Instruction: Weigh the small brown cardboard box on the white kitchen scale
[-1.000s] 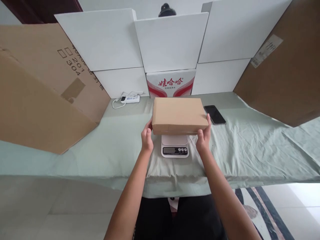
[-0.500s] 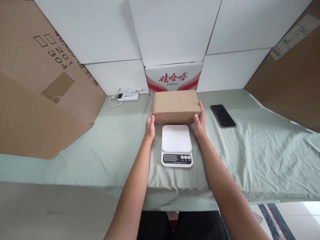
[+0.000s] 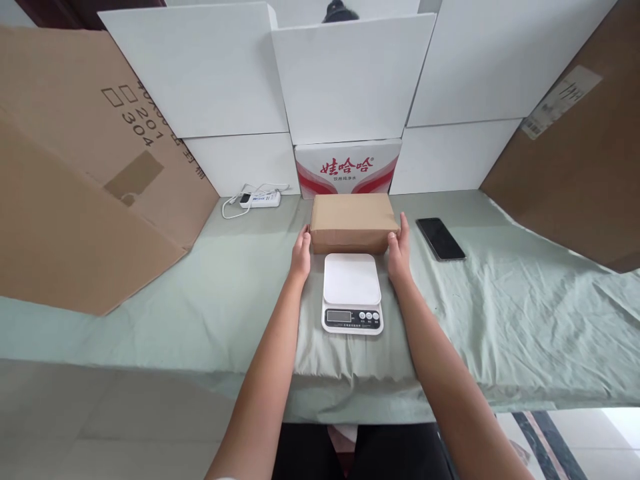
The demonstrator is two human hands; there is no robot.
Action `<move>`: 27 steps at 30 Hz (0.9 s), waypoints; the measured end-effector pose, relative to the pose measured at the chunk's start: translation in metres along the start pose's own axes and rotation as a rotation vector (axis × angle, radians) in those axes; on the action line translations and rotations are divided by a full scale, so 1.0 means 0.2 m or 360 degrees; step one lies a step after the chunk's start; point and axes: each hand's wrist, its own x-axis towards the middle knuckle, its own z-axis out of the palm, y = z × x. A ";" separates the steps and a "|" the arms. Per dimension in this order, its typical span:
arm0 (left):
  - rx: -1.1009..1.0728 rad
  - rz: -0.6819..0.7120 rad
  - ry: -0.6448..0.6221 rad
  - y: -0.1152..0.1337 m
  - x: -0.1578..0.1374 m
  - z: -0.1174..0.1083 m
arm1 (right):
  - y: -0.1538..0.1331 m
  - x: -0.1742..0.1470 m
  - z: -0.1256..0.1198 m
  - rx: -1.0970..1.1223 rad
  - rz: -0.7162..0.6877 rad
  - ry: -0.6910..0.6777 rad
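Both left hand (image 3: 301, 256) and right hand (image 3: 399, 259) clasp a brown box (image 3: 354, 213), fingers (image 3: 404, 225) gripping opposite ends, likely for balance. A white scale (image 3: 352, 280) sits nearer.

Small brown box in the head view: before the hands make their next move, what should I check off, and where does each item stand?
1. Left hand at the left end of the small brown box: ok.
2. Right hand at its right end, thumb at the front: ok.
3. Box off the platform of the scale, just behind it: ok.
4. Box resting fully on the green cloth: cannot tell; its underside is hidden.
5. Phone apart from the right hand: ok.
6. Reading on the display: cannot tell; no digits are legible.
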 end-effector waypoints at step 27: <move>0.0126 -0.0053 -0.0082 0.03 0.01 0.01 | -0.05 0.00 0.02 -0.0032 0.0128 -0.0011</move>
